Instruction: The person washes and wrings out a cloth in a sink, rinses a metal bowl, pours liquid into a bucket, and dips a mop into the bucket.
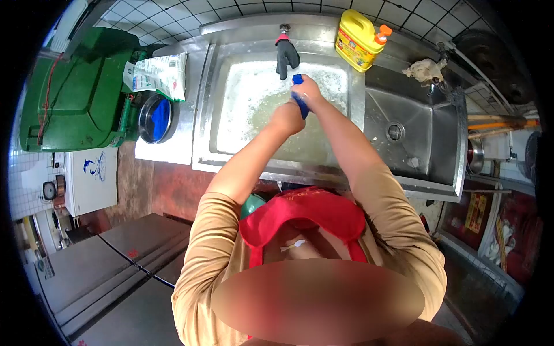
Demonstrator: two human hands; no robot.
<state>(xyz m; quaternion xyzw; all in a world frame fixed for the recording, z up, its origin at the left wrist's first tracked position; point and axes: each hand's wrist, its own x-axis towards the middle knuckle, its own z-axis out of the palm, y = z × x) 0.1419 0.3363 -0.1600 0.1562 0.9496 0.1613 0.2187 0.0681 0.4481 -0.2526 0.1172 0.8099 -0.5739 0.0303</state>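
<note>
Above the soapy water in the left sink basin [242, 104], a blue cloth [300, 105] is gripped by both hands. My left hand [288, 119] is closed around its lower part. My right hand [309, 92] is closed on it higher up, and a bit of blue sticks out past the fingers. A dark grey glove [287, 57] with a red cuff hangs from the tap just beyond my hands. The water under the foam looks cloudy.
A yellow detergent jug [359, 41] stands behind the basin. To the right is a second sink with a drain [395, 132]. At left are a metal bowl [154, 119] with blue cloth, a white bag [158, 75] and a green bin [75, 92].
</note>
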